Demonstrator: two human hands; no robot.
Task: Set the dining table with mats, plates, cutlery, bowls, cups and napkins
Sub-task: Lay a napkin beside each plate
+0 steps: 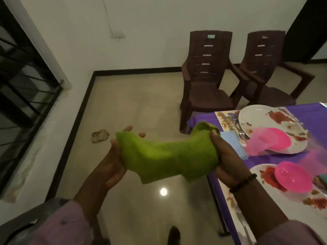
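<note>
Left of the dining table (299,110), over bare floor tile, a crumpled scrap (100,135) lay near the wall skirting. Closer to the table edge, left hand (115,163) gripped one end of a green napkin (168,157), thumb & fingers curled round the cloth. Napkin hung stretched betw. both hands, off the table, just left of its corner. Right hand (225,156), beaded bracelet (243,183) on wrist, clenched the other end, bunched up top. Behind the table's far corner stood 2 brown plastic chairs (208,73). On the table's purple cloth: a blue napkin (230,138) just beside the right hand, a patterned mat (228,119) w/ a white flowered plate (256,117) on it, a pink bowl (272,142) blurred & tipped on that plate. Nearer, a 2nd plate (260,172) carried another pink bowl (293,177), tilted. Fork (242,220) lay by the near edge.
</note>
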